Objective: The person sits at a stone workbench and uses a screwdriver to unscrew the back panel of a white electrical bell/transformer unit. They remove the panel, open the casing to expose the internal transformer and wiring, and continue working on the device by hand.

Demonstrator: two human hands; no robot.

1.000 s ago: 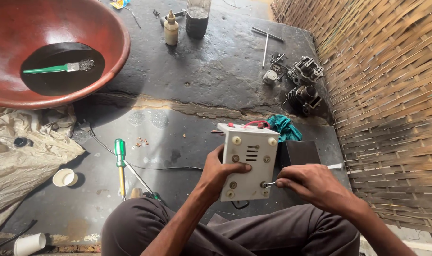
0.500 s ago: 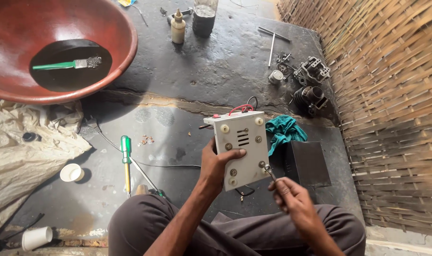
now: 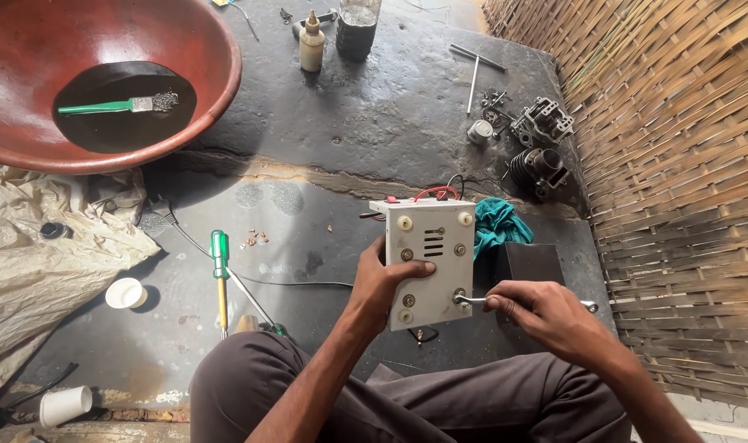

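Note:
My left hand [image 3: 386, 283] grips a white box-shaped metal unit [image 3: 427, 262] with round knobs, a vent slot and red wires at its top, holding it upright over my lap. My right hand [image 3: 542, 316] is closed on a slim metal wrench [image 3: 472, 301], whose tip sits on a fastener at the unit's lower right corner. A teal cloth [image 3: 497, 226] and a black block [image 3: 530, 262] lie just behind the unit.
A large red basin [image 3: 210, 90] holds dark liquid and a green-handled brush [image 3: 111, 104]. A green screwdriver [image 3: 219, 271] lies on the floor. Engine parts [image 3: 538, 143], a small bottle [image 3: 311, 43], white cups [image 3: 126, 293] and a crumpled sheet [image 3: 37, 262] surround me. A woven wall [image 3: 677, 164] stands right.
The unit tilted and rose half a second ago, then settled back lower. My right hand left the lower right fastener briefly and now has the wrench on it again.

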